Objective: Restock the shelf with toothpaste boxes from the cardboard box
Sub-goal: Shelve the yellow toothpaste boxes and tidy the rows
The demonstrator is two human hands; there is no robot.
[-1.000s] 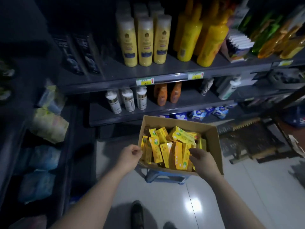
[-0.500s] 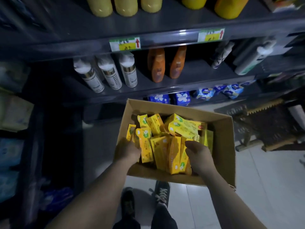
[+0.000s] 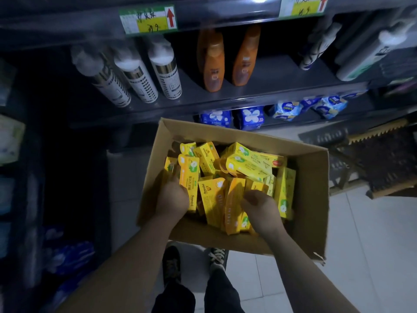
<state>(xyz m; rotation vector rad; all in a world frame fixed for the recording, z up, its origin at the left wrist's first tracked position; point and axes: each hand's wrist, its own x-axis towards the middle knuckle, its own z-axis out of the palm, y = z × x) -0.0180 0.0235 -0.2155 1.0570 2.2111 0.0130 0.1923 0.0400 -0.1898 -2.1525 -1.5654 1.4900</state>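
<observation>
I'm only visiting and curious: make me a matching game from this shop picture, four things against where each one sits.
Things:
1 toothpaste boxes
2 orange bottles
3 blue packs
4 price label

Places:
A above the white cans
B in the cardboard box
C under the shelf that holds the bottles
D right of the white cans

Pairs: 1-B, 2-D, 3-C, 4-A.

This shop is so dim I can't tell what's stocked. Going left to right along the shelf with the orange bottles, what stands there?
white-capped spray cans → orange bottles → small patterned bottle → large white bottle
</observation>
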